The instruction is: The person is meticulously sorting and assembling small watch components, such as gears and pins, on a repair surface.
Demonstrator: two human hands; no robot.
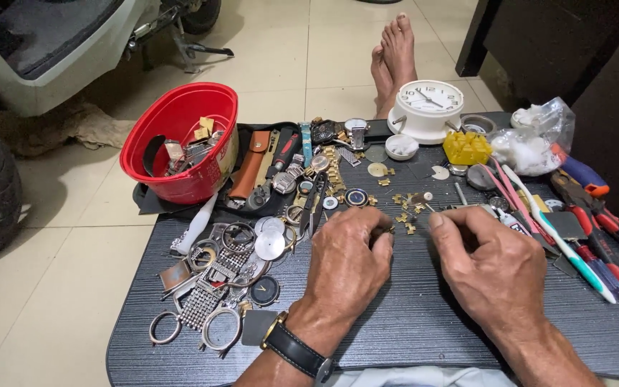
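My left hand, with a black-strapped watch on its wrist, rests on the dark table, its fingers closed on a small gold piece near the thumb tip. My right hand lies beside it with the fingers pinched around a thin metal tool that points left toward the other hand. Several small gold watch-band links lie scattered just beyond both hands. What exactly sits between the left fingers is mostly hidden.
A red bowl of parts stands at the far left. Watch cases, rings and mesh bands litter the left side. A white clock, a yellow block, a cotton bag, a toothbrush and red-handled pliers lie at right. Bare feet rest beyond.
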